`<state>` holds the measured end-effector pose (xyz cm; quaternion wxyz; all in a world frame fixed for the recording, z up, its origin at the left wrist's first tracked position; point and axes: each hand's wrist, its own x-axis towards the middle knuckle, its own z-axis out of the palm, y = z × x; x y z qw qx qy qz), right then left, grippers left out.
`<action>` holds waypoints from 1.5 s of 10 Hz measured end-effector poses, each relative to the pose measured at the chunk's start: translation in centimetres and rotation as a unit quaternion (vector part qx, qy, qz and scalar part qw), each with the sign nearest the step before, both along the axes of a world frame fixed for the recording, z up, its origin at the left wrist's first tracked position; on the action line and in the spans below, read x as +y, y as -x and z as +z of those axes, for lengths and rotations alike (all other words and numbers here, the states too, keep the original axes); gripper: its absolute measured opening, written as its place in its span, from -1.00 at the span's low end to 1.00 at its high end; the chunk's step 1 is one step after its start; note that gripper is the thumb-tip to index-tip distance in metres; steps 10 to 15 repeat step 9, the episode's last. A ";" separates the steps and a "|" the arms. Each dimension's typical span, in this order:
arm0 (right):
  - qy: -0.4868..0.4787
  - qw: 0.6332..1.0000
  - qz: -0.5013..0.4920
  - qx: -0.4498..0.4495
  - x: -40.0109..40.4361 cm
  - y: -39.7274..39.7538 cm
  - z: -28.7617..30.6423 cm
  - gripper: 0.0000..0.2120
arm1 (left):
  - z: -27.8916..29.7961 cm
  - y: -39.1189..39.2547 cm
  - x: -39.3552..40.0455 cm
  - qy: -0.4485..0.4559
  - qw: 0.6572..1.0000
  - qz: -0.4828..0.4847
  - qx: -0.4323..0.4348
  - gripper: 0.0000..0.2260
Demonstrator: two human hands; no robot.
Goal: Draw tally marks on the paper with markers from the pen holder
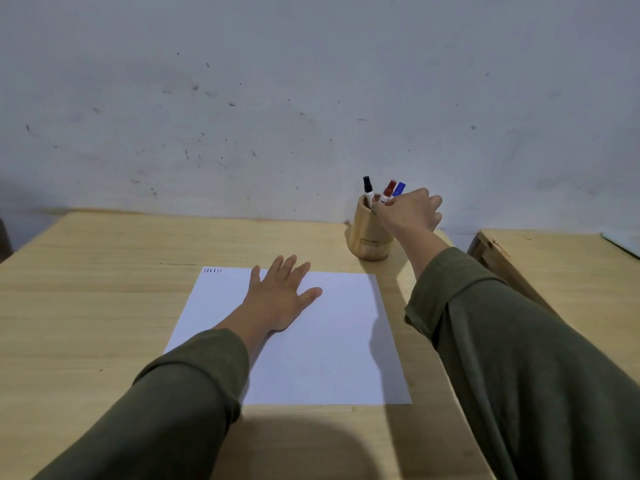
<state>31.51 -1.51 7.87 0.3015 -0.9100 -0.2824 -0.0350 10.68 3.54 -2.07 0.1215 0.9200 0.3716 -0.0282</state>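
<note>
A white sheet of paper [332, 344] lies on the wooden table, with a few small dark marks [212, 270] at its far left corner. My left hand [278, 296] rests flat on the paper, fingers spread. A round wooden pen holder [367, 237] stands beyond the paper's far right corner. It holds a black-capped marker [367, 188], a red-capped marker [389, 190] and a blue-capped marker [400, 189]. My right hand [408, 211] is at the holder's rim, fingers pinched around the red or blue marker's barrel; which one is hidden by the fingers.
The wooden table [104, 306] ends against a scuffed grey-white wall [277, 98]. A second wooden surface [561, 265] stands to the right across a narrow gap, with a pale object [623, 242] at its far edge.
</note>
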 end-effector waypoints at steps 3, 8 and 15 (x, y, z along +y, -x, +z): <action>0.034 0.999 -0.004 -0.001 0.7 -0.2 -0.5 -0.40 | 0.1 0.0 -0.1 -0.001 1.000 0.000 0.006 -0.43; -0.068 0.996 0.048 -0.025 -1.1 2.8 2.4 -0.63 | 0.9 1.1 0.1 0.054 0.990 0.049 -0.121 -0.39; -0.138 0.987 0.076 0.034 -2.2 3.7 3.0 -0.66 | 1.7 2.5 -0.2 0.088 0.974 0.066 -0.197 -0.44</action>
